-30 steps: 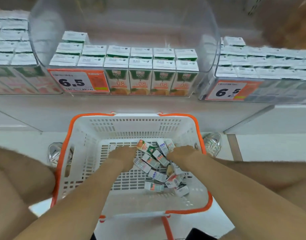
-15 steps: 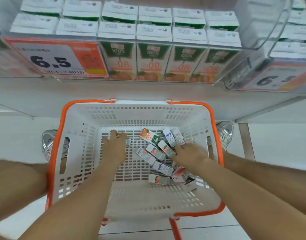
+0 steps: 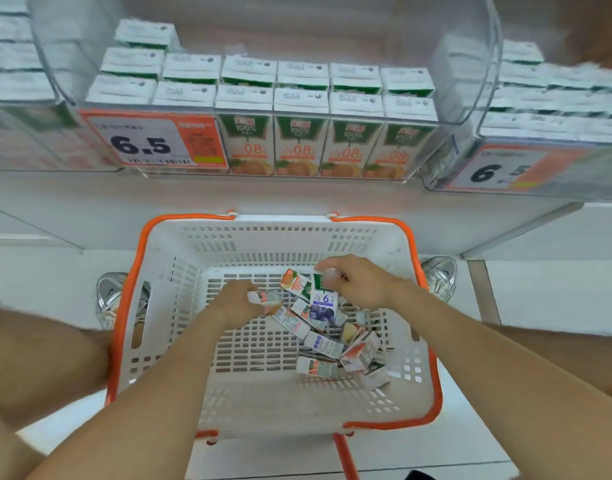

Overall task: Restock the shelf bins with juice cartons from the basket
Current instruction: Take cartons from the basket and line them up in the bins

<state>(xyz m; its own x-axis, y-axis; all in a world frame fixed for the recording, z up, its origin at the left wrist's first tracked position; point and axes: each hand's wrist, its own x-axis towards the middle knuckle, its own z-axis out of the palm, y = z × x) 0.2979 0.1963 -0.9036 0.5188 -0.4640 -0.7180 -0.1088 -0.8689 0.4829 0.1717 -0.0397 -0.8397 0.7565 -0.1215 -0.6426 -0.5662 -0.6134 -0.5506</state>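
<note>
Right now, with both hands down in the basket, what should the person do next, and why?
Probably lift both hands toward the bins. The left hand grips a carton and the right hand pinches a purple carton by its top, both inside the basket. The middle bin shows only orange cartons, so the purple one likely belongs elsewhere.

So the white shelf deck (image 3: 297,199) runs straight across the whole width, plain and a bit glossy, with angled edges at both ends. Right below the shelf deck there's pale white floor (image 3: 557,299), looks like big tiles. A darker grey seam strip (image 3: 484,292) runs away from the shelf deck near its right end. Just above the shelf deck's front edge sit orange price labels (image 3: 152,142) reading 6.5. Lighting's bright and even, kinda washed out, everything white on white.
</note>
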